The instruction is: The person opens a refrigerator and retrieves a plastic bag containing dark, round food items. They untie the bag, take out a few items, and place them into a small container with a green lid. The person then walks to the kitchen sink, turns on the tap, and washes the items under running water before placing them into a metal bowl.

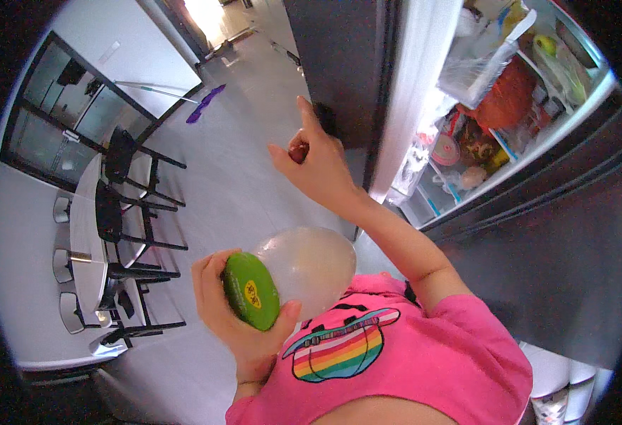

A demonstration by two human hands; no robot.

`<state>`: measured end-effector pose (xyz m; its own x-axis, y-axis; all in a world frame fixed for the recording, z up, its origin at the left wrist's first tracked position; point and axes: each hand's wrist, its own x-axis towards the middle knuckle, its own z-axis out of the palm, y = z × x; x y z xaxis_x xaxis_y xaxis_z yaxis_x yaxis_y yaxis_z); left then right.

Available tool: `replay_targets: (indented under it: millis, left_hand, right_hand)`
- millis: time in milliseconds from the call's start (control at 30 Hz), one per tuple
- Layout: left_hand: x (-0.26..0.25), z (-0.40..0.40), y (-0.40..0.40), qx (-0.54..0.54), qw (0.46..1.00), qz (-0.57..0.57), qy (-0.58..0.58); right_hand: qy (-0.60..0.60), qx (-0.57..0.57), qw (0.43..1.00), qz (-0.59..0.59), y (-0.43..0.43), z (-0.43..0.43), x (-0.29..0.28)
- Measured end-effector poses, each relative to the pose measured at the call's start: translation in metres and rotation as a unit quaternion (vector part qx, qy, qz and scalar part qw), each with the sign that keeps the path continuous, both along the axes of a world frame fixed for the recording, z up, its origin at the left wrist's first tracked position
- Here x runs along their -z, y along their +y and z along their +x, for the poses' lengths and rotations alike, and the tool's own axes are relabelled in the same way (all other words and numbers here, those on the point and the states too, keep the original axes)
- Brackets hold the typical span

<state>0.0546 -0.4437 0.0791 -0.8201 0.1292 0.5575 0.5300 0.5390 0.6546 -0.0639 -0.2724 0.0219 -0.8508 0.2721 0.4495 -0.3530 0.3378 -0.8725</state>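
In my left hand (236, 313) is a smooth green oval fruit (255, 292) with a yellow sticker. My fingers wrap its far side and my thumb lies along its near side. Just behind the fruit, in front of my pink shirt, is a translucent whitish rounded thing (311, 265). It may be a bowl, and whether my hand also supports it is unclear. My right hand (319, 159) is raised beside the open refrigerator, index finger and thumb stretched out, the other fingers curled. Nothing shows in its grasp.
To the right, the open refrigerator compartment (560, 146) holds a red bag (507, 98), bagged green vegetables (576, 85) and a clear plastic container (475, 77). A dark door (342, 58) stands ahead. A white table (85, 234) with black chairs (109, 212) and a purple mop (204, 103) are left.
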Motion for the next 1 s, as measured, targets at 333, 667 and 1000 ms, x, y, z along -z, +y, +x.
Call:
replay_targets:
  millis: [333,667,1000]
  left_hand:
    - [-0.005,0.003,0.039,0.062,0.998,-0.008,0.025]
    - [-0.005,0.011,0.089,0.134,0.99,-0.04,0.022]
    - [-0.005,0.025,0.126,0.149,0.987,-0.05,0.025]
  right_hand:
    - [-0.027,-0.081,0.991,0.103,0.096,0.105,-0.004]
    - [-0.003,0.043,0.994,0.102,0.171,0.166,0.005]
    - [0.043,0.201,0.975,0.088,0.251,0.177,0.014]
